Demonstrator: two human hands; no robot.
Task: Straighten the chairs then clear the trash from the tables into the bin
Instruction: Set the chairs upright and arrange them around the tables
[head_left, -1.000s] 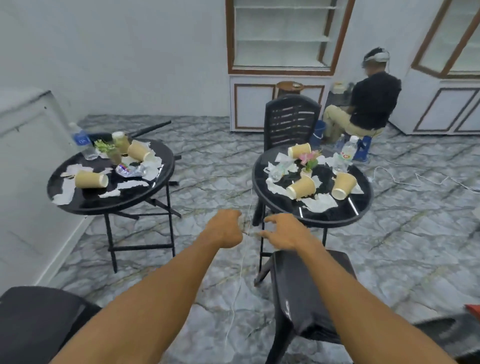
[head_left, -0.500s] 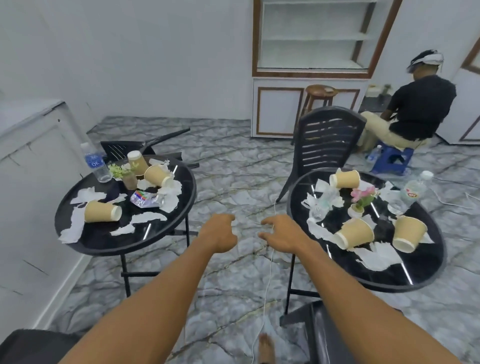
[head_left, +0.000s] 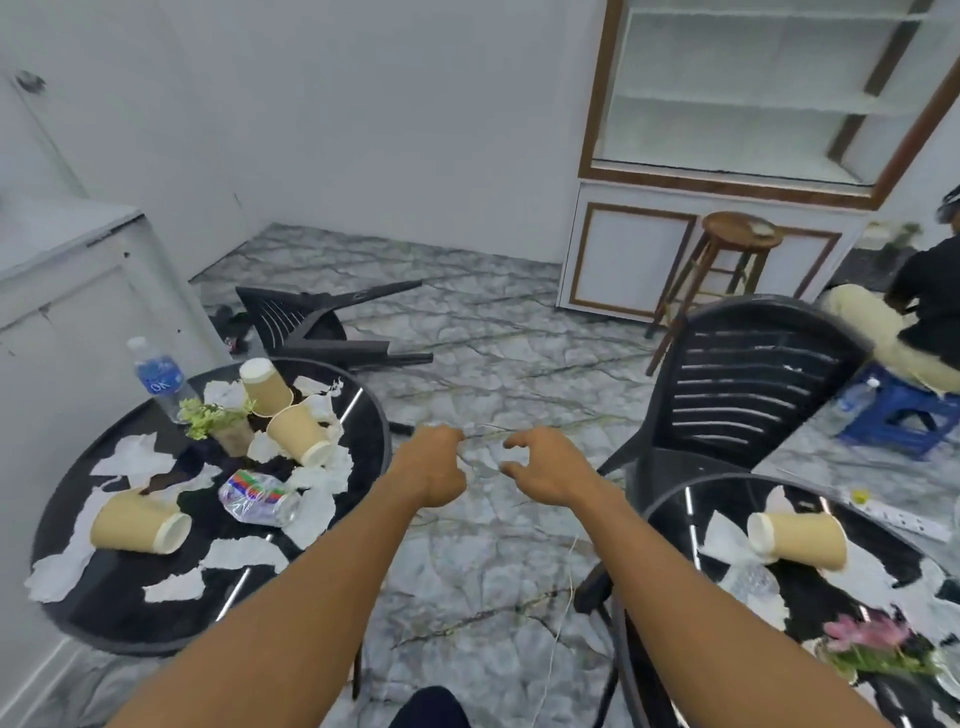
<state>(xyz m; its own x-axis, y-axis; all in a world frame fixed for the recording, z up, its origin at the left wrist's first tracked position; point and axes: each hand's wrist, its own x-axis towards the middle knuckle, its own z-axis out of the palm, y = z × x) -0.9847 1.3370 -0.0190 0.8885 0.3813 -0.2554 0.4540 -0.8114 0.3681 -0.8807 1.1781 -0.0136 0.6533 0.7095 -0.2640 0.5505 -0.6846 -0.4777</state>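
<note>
Chair step: tipped chair (head_left: 317, 327) lies on floor (head_left: 493, 551) behind table (head_left: 130, 616). L hand (head_left: 431, 467) fisted, R hand (head_left: 545, 467) loosely curled, both empty. Next: walk over, lift it upright.

Right table (head_left: 691, 499) and seated person (head_left: 930, 291) are cut off; flowers (head_left: 865, 631) look blurred.
</note>
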